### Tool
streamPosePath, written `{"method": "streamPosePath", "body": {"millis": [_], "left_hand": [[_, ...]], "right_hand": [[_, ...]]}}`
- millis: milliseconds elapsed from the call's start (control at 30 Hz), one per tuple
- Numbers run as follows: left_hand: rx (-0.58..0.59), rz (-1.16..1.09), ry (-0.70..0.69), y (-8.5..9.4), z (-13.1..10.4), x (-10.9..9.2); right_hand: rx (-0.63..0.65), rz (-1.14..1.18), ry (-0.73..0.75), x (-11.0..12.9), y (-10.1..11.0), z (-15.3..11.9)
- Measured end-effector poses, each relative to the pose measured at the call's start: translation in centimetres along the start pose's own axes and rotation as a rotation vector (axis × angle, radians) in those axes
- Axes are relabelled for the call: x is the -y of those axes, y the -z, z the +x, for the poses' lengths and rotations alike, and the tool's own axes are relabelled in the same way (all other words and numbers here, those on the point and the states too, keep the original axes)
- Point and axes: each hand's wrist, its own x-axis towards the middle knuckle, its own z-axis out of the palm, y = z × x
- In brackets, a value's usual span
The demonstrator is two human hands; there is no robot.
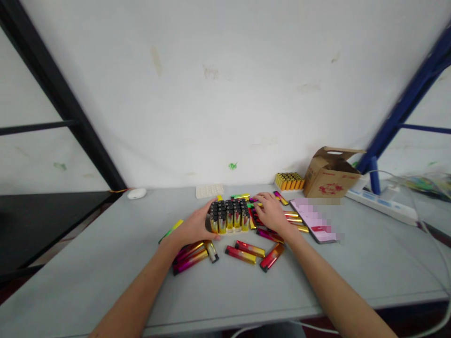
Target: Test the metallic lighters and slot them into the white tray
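Observation:
A block of several lighters (229, 217) stands upright in a pale tray (230, 230), black tops upward and gold-yellow bodies below. My left hand (199, 223) is wrapped round the left side of this block. Just right of it, my right hand (271, 211) lies over loose lighters, fingers apart and touching them; some fingertips are hidden among the lighters. Red-and-gold lighters (243, 253) lie flat in front of the tray. Beside my left wrist are magenta-and-gold lighters (190, 260) and a gold lighter (212, 251). Another red lighter (272, 257) lies near my right forearm.
An empty-looking white tray (209, 190) lies near the wall. Behind to the right stand a block of orange-yellow lighters (289, 181) and an open cardboard box (326, 178). A phone (313, 220), a power strip (384, 206) with cables, and a white oval object (136, 193) are also on the table.

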Motion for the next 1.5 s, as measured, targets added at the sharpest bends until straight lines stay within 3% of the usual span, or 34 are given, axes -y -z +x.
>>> {"method": "streamPosePath", "body": {"millis": [267,467,833,1100,1500], "left_hand": [[-0.014,-0.007,-0.042,0.0,-0.1,0.1],[-0.030,0.161,0.072,0.6,-0.3,1.4],[0.049,0.252,0.010,-0.8,0.9,2.6],[0.019,0.259,0.040,-0.5,1.5,1.4],[0.112,0.315,0.052,-0.6,2.0,1.7]], "right_hand": [[0.048,0.079,-0.008,0.6,-0.3,0.3],[0.060,0.090,-0.015,0.8,-0.1,0.0],[0.059,0.094,-0.041,1.2,0.6,-0.1],[0.103,0.111,-0.006,1.5,0.8,-0.2],[0.114,0.206,-0.017,1.6,0.8,0.1]]}}
